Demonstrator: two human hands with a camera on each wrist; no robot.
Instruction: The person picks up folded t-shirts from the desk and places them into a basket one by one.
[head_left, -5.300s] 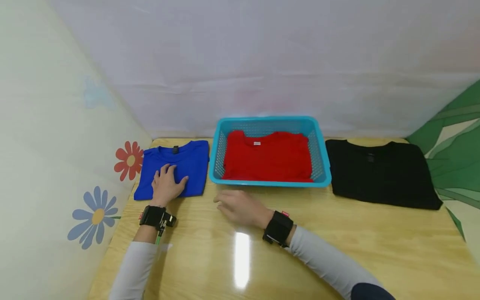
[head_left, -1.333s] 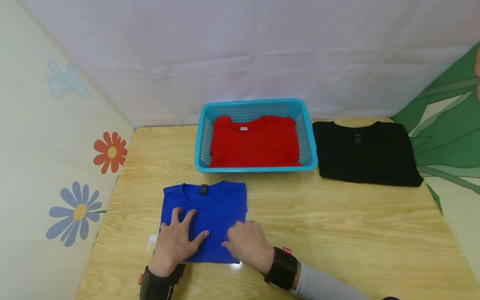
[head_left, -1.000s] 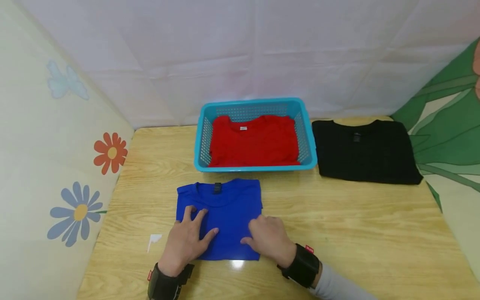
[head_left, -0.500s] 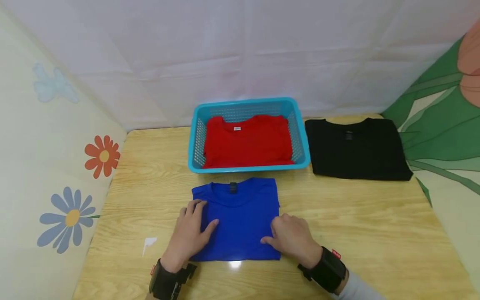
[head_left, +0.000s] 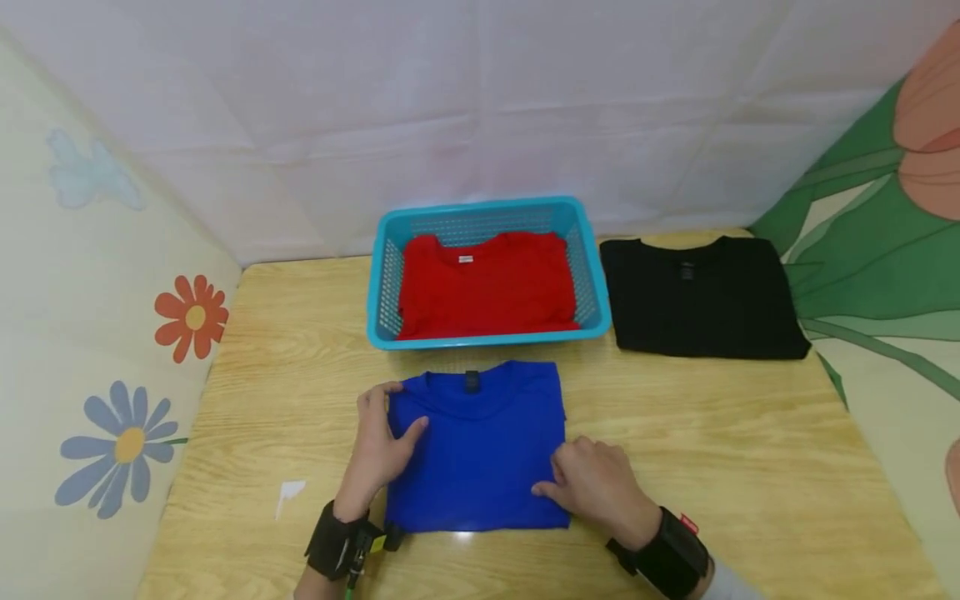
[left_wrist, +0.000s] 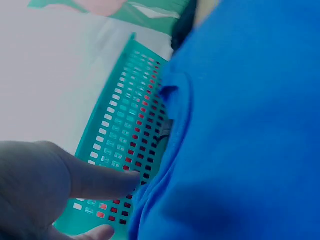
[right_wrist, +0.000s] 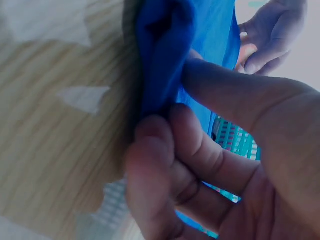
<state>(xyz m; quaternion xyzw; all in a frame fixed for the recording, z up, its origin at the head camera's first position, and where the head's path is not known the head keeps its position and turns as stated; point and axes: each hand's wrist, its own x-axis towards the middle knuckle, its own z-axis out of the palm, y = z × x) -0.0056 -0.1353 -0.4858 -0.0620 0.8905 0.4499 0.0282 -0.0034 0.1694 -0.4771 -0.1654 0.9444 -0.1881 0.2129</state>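
Note:
A folded blue T-shirt (head_left: 476, 454) lies on the table in front of the basket, its collar and dark label toward the back. My right hand (head_left: 596, 483) pinches its right edge; in the right wrist view the thumb (right_wrist: 220, 90) is on top and curled fingers are at the fold. At the shirt's upper left corner is my left hand (head_left: 378, 446), thumb over the cloth and the other fingers along the left edge. The left wrist view shows that thumb (left_wrist: 100, 180) stretched out beside the collar. A folded red T-shirt (head_left: 487, 287) lies inside the blue plastic basket (head_left: 491, 342).
A folded black T-shirt (head_left: 705, 300) lies right of the basket, near the back edge of the wooden table (head_left: 712, 442). Behind stands a wall covered in white cloth (head_left: 480, 108). A painted side wall (head_left: 97, 325) borders the table's left. A small white mark (head_left: 288, 492) shows at the left.
The blue T-shirt went from left of the basket to in front of it, then slid right. My left hand moved from its top to its left edge; my right hand took its right edge.

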